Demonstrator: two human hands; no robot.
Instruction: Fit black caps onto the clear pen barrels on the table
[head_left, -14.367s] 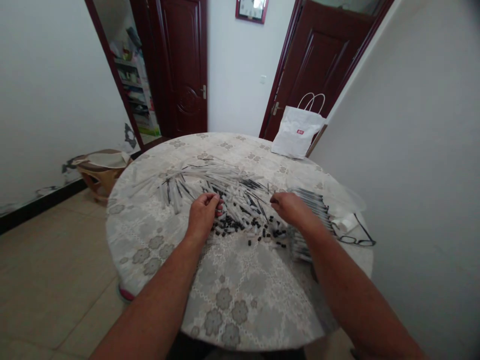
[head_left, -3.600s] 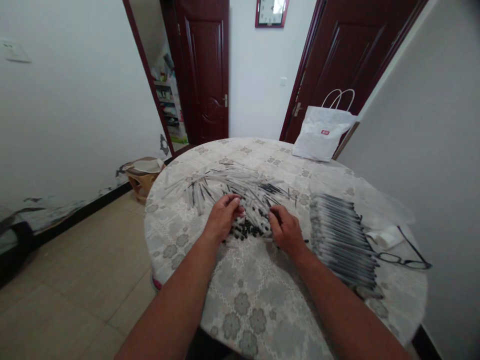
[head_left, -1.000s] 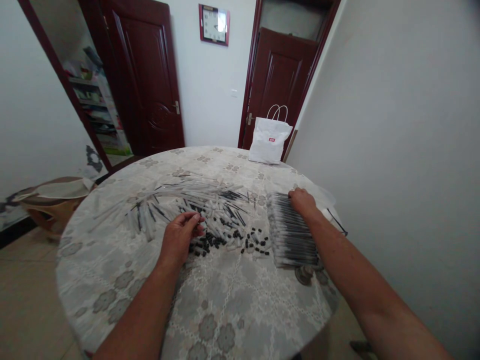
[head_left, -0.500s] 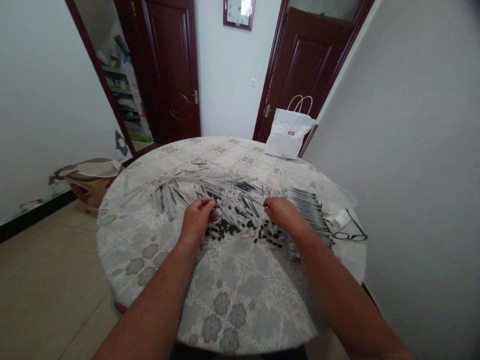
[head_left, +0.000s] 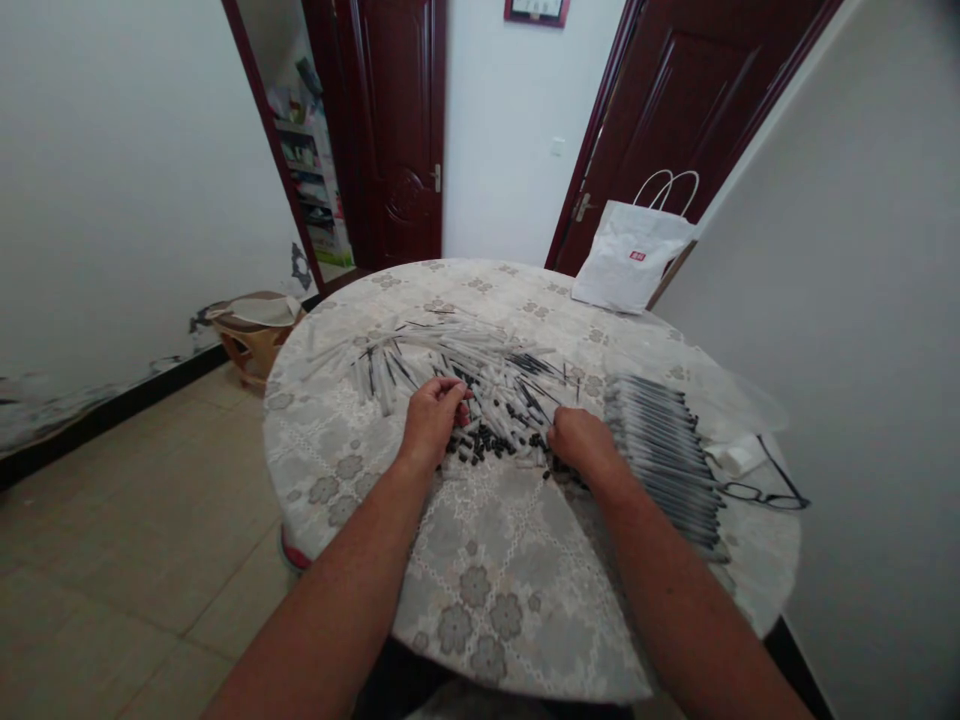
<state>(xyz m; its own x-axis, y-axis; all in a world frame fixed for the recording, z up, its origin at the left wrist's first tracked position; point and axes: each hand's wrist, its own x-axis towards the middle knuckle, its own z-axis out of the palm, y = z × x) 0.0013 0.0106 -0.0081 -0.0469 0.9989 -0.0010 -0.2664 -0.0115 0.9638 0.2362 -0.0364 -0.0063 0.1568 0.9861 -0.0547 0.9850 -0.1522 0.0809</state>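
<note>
My left hand point(head_left: 430, 418) is closed in a pinch above the left part of the pile; whatever is between thumb and fingers is too small to make out. Below it lie several short black caps point(head_left: 484, 445). My right hand point(head_left: 583, 438) has its fingers curled down at the right end of these caps, fingertips hidden, so I cannot see what they hold. Beyond both hands spreads a loose heap of whitish translucent pen tubes point(head_left: 469, 345) mixed with thin dark pen refills point(head_left: 531, 363). Beside my right forearm lies a neat row of grey pens with dark ends point(head_left: 664, 455).
A round table with a patterned cloth point(head_left: 480, 570) carries everything. Eyeglasses point(head_left: 765, 495) and a white roll point(head_left: 739, 455) lie at its right edge. A white paper bag point(head_left: 634, 255) stands at the back right. A wooden stool point(head_left: 255, 340) stands left of the table.
The view has swung, so the table sits further right. My right hand has come down toward the caps and now covers part of them. My left hand keeps its pinch.
</note>
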